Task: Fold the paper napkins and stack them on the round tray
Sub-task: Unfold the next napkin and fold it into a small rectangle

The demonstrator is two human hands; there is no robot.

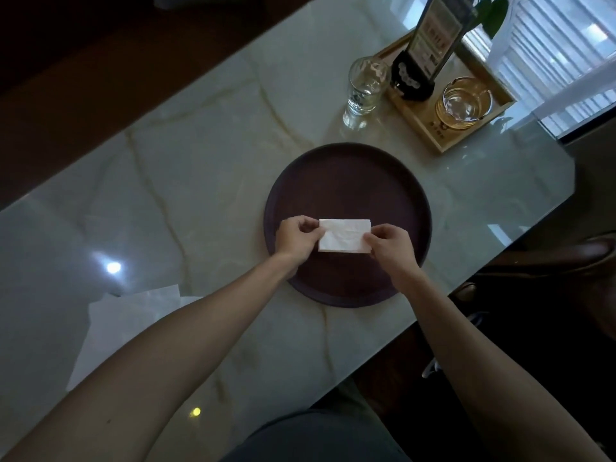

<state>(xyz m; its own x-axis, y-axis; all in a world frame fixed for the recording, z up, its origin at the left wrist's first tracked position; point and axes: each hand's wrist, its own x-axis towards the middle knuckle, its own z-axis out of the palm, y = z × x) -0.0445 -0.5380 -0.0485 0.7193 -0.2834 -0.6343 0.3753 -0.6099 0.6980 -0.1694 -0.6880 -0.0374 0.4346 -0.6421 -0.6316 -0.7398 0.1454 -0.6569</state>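
Note:
A folded white paper napkin (345, 235) lies flat as a small rectangle over the middle of the dark brown round tray (348, 181). My left hand (296, 235) pinches its left edge with curled fingers. My right hand (390, 243) pinches its right edge the same way. Whether other folded napkins lie under this one cannot be told. Unfolded white napkins (110, 331) lie loose on the marble table at the lower left, partly hidden by my left forearm.
A tall drinking glass (365, 90) stands beyond the tray. Right of it a wooden tray (466, 135) holds a dark menu stand (430, 45) and a glass ashtray (465, 103). The table's edge runs diagonally at the right, with dark floor below.

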